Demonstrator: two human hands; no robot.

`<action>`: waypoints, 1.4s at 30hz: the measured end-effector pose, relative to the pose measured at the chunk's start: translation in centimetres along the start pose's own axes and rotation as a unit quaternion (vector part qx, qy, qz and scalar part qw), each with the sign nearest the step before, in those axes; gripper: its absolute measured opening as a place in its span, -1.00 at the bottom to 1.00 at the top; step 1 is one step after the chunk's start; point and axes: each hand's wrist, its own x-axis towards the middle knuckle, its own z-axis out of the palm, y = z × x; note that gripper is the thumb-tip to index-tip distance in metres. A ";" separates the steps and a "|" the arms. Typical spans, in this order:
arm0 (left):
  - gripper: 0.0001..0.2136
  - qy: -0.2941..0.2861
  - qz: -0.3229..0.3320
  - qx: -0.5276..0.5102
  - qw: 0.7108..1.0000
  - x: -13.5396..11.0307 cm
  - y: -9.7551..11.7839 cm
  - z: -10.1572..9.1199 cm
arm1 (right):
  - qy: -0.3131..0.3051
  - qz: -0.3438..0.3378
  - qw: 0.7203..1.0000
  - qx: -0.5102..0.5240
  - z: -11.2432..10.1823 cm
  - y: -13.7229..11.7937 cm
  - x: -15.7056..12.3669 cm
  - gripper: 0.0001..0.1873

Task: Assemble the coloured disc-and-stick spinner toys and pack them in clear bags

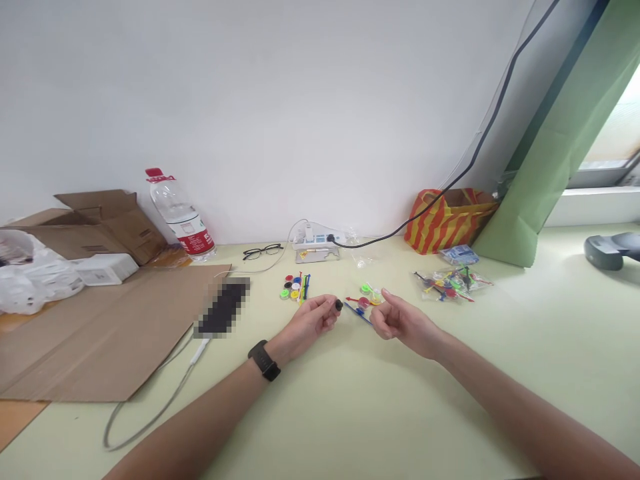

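Between the thumb and fingers of my left hand (316,317) is a small round black plastic piece (339,305). My right hand (407,325) is closed, its fingers curled in and its thumb raised. Whatever those fingers may hold is hidden. A blue plastic arrow (359,312) runs up to its fingertips; I cannot tell whether they grip it. Just behind that hand lie a red arrow piece (363,302), a green disc (365,289) and a yellow one. Beyond my left hand several coloured discs (295,287) sit beside a row of coloured arrows (306,287).
A clear bag of coloured parts (453,285) lies right, before a striped bag (445,223). At the back are a power strip (320,238), glasses (263,251) and a bottle (183,220). Flat cardboard (115,333) covers the left, beside a blurred dark object (223,308) and cable.
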 end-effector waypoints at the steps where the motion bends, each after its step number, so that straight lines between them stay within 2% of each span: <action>1: -0.71 -0.002 0.001 0.002 1.000 0.0 0.0 0.0 | 0.010 0.009 1.000 0.000 0.1 0.1 0.1 -0.26; 4: -0.70 -0.004 -0.003 0.005 1.000 0.0 0.1 0.2 | 0.026 0.023 0.999 0.000 0.4 0.7 0.3 -0.30; 13: -0.68 0.002 -0.015 0.028 1.000 -0.2 0.1 0.2 | 0.038 -0.005 0.999 -0.028 0.2 1.2 0.7 -0.41; 35: -0.67 -0.006 -0.014 0.049 0.999 -0.3 0.2 0.6 | 0.038 0.003 0.999 -0.035 0.2 1.0 0.8 -0.38; 39: -0.66 -0.003 -0.016 0.054 0.998 -0.3 0.2 0.6 | 0.071 -0.037 0.992 -0.097 0.6 0.7 0.5 -0.39; 42: -0.65 -0.002 -0.022 0.066 0.998 -0.3 0.2 0.7 | 0.125 -0.112 0.955 -0.243 0.9 0.7 0.0 -0.36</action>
